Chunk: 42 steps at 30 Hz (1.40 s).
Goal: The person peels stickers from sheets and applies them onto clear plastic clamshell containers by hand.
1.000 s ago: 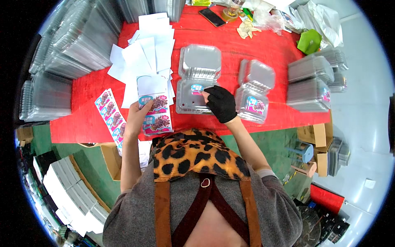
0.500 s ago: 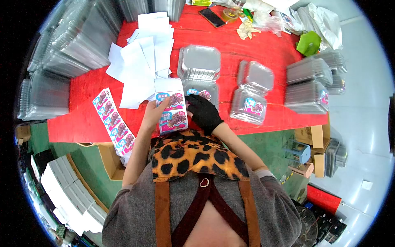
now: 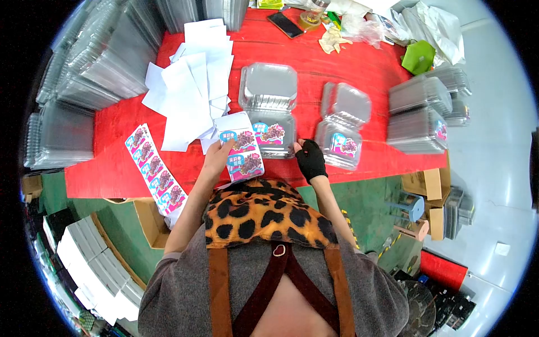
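My left hand (image 3: 216,160) grips a strip of stickers (image 3: 245,163), its thumb on the printed face; the grape labels are pink and blue. Right of the strip lies an open stack of clear plastic clamshell boxes (image 3: 269,87), lids folded back, with a grape label (image 3: 269,133) on the front box. My right hand (image 3: 310,159), in a black fingerless glove, is at that stack's right edge. Its fingers are curled, and what they hold, if anything, cannot be made out. A second open clamshell stack (image 3: 346,104) with a label lies farther right.
White backing sheets (image 3: 188,92) lie in a heap at left, near another sticker strip (image 3: 154,168). Tall clamshell stacks (image 3: 106,50) line the left side; more stacks (image 3: 415,129) stand at right. A phone (image 3: 285,24) and a crumpled glove (image 3: 332,40) lie at the back.
My right hand has moved right, from beside the sticker strip to the box stack's right edge. The strip in my left hand has shifted slightly right, and the box's label is now uncovered.
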Tool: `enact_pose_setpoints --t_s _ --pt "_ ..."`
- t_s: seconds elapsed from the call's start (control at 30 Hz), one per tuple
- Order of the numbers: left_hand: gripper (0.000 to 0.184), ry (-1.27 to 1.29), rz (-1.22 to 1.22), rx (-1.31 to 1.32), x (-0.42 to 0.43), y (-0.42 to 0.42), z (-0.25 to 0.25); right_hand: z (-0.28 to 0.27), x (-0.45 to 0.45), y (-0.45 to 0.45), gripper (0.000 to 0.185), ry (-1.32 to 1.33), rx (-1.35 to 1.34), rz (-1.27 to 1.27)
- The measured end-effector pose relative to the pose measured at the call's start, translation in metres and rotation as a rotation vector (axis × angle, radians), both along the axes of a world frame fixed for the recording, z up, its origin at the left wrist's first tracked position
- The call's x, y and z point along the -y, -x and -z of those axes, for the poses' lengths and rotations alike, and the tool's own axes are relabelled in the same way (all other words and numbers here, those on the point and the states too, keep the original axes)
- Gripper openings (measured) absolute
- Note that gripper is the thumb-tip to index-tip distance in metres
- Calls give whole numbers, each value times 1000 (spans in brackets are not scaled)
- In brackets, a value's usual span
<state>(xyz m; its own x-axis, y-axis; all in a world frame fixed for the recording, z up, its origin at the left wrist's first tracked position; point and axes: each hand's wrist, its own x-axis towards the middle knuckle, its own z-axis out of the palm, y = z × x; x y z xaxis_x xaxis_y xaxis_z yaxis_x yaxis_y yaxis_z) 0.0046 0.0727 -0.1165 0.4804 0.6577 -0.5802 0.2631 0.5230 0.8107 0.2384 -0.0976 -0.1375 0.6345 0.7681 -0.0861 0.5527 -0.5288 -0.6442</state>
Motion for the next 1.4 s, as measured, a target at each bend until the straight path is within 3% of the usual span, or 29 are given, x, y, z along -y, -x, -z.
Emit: enact_pose_setpoints --t_s 0.27,0.37,0.5,0.6,0.7,0.8,0.83,0.93,0.97,1.1,1.23,1.27,1.3,1.37,1.4 --pt "31 37 -139 76 1 0 10 4 7 -3 36 -88 5 -20" --pt "30 49 -151 62 0 -1 9 6 10 -13 38 -51 -158 -37" --pt "27 14 -208 122 -4 5 7 -7 8 -18 34 -132 -766 206" --pt "26 92 -366 107 -6 7 -33 -6 3 -33 41 -384 -1499 220" --pt "29 87 -457 252 -14 15 -29 -8 -18 -27 48 -488 -1746 355" --pt "30 120 -505 272 -24 22 -30 1 -42 -25 35 -378 -1698 90" --pt "30 141 -526 283 -26 23 -34 0 -45 -20 36 -378 -1677 136" --pt "30 136 -567 314 -25 25 -43 -5 -54 -6 50 -368 -1104 33" --pt "29 113 -487 376 -29 29 -31 22 -52 -12 54 -427 -1108 14" --pt "26 -107 -287 250 -16 30 -38 22 -45 3 56 -616 -936 -40" --pt "23 -70 -278 283 -11 23 -35 -32 -27 9 63 -671 -991 -95" --pt "22 -93 -261 289 -10 23 -33 -34 -19 0 61 -636 -765 -117" --pt "22 -114 -245 296 -10 23 -30 -11 -4 -36 59 -548 -184 -340" --pt "21 -138 -206 267 -10 22 -31 -15 15 -66 50 -661 -194 -206" --pt "21 -122 -191 266 -9 18 -38 -37 25 -58 44 -841 -790 160"
